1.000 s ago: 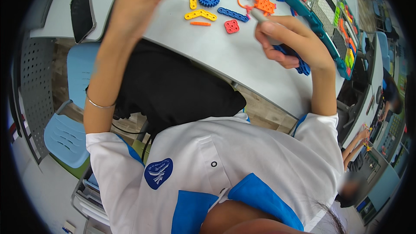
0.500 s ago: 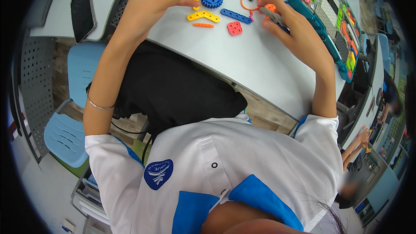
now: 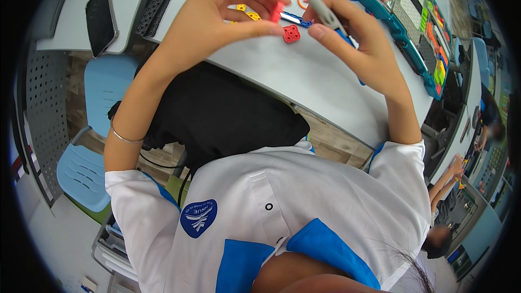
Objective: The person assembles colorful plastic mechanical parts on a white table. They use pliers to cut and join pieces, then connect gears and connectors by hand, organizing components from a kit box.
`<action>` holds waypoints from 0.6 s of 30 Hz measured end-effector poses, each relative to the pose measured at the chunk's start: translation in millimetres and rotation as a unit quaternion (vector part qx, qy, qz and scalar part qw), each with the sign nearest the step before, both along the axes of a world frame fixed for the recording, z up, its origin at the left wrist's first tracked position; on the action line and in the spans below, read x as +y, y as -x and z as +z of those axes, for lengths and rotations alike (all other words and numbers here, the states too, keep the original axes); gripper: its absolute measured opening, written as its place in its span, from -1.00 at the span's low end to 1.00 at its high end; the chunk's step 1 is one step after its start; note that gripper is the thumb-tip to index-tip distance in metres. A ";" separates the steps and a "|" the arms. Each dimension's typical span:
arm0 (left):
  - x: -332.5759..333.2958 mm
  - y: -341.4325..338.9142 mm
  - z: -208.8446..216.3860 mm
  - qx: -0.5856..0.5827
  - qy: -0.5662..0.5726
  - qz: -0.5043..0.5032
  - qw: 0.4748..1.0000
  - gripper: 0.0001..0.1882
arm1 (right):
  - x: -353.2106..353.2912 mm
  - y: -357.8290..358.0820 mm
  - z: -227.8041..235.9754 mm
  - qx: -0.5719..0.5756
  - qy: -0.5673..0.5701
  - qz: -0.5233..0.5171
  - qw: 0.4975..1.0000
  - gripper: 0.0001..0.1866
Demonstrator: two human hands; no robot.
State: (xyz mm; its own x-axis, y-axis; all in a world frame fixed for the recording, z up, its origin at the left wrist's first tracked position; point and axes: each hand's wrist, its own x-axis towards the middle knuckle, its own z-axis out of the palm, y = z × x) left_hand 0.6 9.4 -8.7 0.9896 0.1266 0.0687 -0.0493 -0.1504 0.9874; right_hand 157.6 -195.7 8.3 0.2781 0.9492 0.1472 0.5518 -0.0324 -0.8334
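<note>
Bright even daylight, soft shadows — fisheye bend, dark rim.

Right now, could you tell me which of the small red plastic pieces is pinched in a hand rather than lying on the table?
The narrow red piece pinched in the left hand; the square red piece lies flat on the table.

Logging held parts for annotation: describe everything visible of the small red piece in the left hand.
The small red piece is a short, narrow, plastic-looking part, bright red-pink, standing roughly upright. The left hand pinches it between thumb and fingertips above the grey table, lifted clear of it. Fingers hide most of it, so its holes or ends cannot be made out. A red square block lies just below it.
</note>
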 end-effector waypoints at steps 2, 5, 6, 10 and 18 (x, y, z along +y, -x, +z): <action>-7.1 3.3 1.6 -0.017 -0.018 -0.009 1.000 -0.60 | 1.9 2.7 7.5 0.032 0.089 0.032 0.995 -0.65; -14.2 5.2 4.1 -0.041 -0.052 -0.005 0.998 -0.62 | -1.4 8.0 2.8 0.069 0.086 0.045 0.993 -0.66; -15.0 5.9 2.2 -0.059 -0.070 -0.001 0.996 -0.62 | -3.1 8.4 0.2 0.083 0.080 0.045 0.992 -0.66; -16.5 9.8 -4.4 -0.082 -0.079 -0.006 0.993 -0.64 | -2.7 11.7 3.9 0.278 0.151 0.057 0.947 -0.71; -20.9 9.1 -11.0 -0.145 -0.120 0.010 0.982 -0.72 | -3.2 19.8 -8.9 0.401 0.139 0.036 0.905 -0.75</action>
